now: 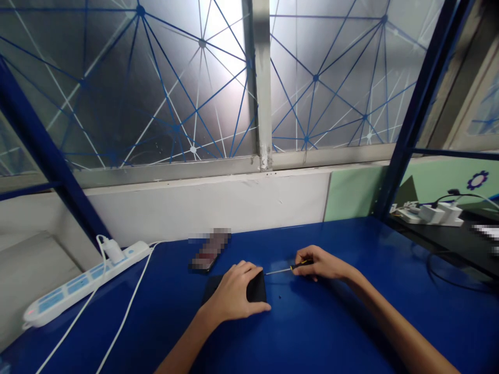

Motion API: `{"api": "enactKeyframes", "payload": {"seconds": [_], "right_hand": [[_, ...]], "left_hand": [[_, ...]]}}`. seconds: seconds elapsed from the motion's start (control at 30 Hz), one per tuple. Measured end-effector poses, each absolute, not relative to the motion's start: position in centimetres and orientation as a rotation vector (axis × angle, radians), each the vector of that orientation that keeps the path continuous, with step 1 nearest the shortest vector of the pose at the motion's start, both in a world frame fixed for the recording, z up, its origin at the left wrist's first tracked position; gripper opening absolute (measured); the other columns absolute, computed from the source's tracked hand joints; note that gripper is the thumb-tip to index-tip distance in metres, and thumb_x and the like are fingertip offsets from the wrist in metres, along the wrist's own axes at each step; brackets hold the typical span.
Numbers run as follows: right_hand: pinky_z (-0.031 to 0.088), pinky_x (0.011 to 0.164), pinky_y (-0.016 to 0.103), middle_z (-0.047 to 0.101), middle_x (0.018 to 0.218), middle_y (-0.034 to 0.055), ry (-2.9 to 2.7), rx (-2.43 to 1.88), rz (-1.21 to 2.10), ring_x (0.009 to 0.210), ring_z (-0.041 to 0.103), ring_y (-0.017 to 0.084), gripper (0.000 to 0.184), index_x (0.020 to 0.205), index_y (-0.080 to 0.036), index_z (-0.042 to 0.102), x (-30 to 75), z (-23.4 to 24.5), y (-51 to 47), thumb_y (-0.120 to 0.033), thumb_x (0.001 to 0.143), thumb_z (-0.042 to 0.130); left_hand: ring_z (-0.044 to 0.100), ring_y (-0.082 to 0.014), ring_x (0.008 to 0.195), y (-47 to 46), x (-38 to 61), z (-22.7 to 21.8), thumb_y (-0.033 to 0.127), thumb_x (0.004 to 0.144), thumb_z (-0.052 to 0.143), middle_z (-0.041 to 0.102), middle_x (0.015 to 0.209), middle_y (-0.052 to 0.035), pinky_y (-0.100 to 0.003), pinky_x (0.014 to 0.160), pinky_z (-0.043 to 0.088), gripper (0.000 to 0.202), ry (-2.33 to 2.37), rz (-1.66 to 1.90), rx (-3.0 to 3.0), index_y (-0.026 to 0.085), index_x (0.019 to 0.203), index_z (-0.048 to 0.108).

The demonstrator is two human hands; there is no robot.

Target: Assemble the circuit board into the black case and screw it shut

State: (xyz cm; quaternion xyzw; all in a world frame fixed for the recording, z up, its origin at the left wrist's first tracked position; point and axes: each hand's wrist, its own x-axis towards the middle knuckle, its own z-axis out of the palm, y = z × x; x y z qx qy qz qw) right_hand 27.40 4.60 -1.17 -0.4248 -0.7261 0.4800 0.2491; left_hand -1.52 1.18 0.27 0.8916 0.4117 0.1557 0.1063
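Note:
A flat black box (256, 289) lies on the blue table, partly covered by my left hand (234, 293). The fingers of that hand curl over the box's far edge and the thumb reaches its near right corner, so it grips the box. My right hand (317, 264) is closed around the black and yellow handle of a screwdriver (279, 270). The thin metal shaft points left, with its tip at or very close to the box's right side; whether they touch I cannot tell. A tiny dark piece, perhaps a screw (279, 297), lies right of the box.
Behind the box lies a blurred-out dark oblong object (212, 252). A white power strip (88, 283) with a plug and cables runs along the left. Another strip with chargers (436, 213) stands at the far right on a black surface. Blue frame posts (405, 114) flank the table.

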Motion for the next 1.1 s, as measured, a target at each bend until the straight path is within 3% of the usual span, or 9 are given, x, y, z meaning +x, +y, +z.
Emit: {"api": "enactKeyframes", "payload": {"seconds": [0.23, 0.33, 0.47, 0.67, 0.93, 1.1], "right_hand": [[0.032, 0.045, 0.021, 0.054, 0.056, 0.0001, -2.072, -1.314, 1.139, 0.048, 0.043, 0.009, 0.051, 0.069, -0.012, 0.066, 27.36, -0.72, 4.37, -0.061, 0.081, 0.059], [0.033, 0.046, 0.020, 0.054, 0.059, -0.0019, -2.041, -1.273, 1.154, 0.050, 0.043, 0.008, 0.042, 0.077, -0.014, 0.063, 27.11, -0.76, 4.30, -0.055, 0.074, 0.070], [0.034, 0.042, 0.019, 0.055, 0.062, -0.0049, -1.941, -1.257, 1.299, 0.043, 0.041, 0.006, 0.043, 0.082, -0.017, 0.053, 27.05, -1.24, 4.54, -0.045, 0.064, 0.080], [0.040, 0.046, 0.022, 0.054, 0.058, -0.0025, -1.965, -1.157, 1.314, 0.047, 0.048, 0.009, 0.038, 0.068, -0.014, 0.058, 27.27, -1.26, 4.71, -0.048, 0.069, 0.075], [0.031, 0.046, 0.022, 0.054, 0.057, -0.0002, -2.112, -1.272, 1.114, 0.049, 0.041, 0.008, 0.050, 0.067, -0.012, 0.065, 27.18, -0.96, 4.57, -0.058, 0.083, 0.058], [0.038, 0.054, 0.021, 0.057, 0.067, -0.0019, -2.060, -1.210, 1.088, 0.057, 0.046, 0.009, 0.037, 0.079, -0.015, 0.061, 26.84, -1.51, 4.64, -0.048, 0.069, 0.076]], "left_hand": [[0.055, -0.0331, 0.109, 1.33, -1.61, -0.07, 0.066, 0.067, 0.071, 0.062, 0.120, -0.0110, -0.051, 0.096, 0.043, 0.077, 1.203, 0.457, 2.646, 0.020, 0.128, 0.058], [0.055, -0.0331, 0.108, 1.33, -1.57, -0.11, 0.067, 0.067, 0.070, 0.063, 0.120, -0.0114, -0.051, 0.097, 0.042, 0.076, 1.201, 0.466, 2.649, 0.021, 0.127, 0.059], [0.056, -0.0332, 0.108, 1.32, -1.56, -0.09, 0.067, 0.067, 0.070, 0.063, 0.120, -0.0116, -0.052, 0.097, 0.041, 0.076, 1.200, 0.477, 2.650, 0.021, 0.127, 0.059], [0.056, -0.0332, 0.108, 1.41, -1.62, -0.25, 0.067, 0.068, 0.070, 0.062, 0.121, -0.0118, -0.053, 0.097, 0.042, 0.076, 1.177, 0.499, 2.642, 0.021, 0.128, 0.059], [0.056, -0.0332, 0.110, 1.33, -1.63, -0.19, 0.065, 0.068, 0.070, 0.062, 0.122, -0.0113, -0.052, 0.097, 0.042, 0.076, 1.180, 0.482, 2.636, 0.021, 0.129, 0.058], [0.056, -0.0326, 0.109, 1.45, -1.65, -0.44, 0.065, 0.068, 0.070, 0.063, 0.121, -0.0115, -0.050, 0.097, 0.043, 0.074, 1.167, 0.525, 2.649, 0.022, 0.128, 0.059]]}}
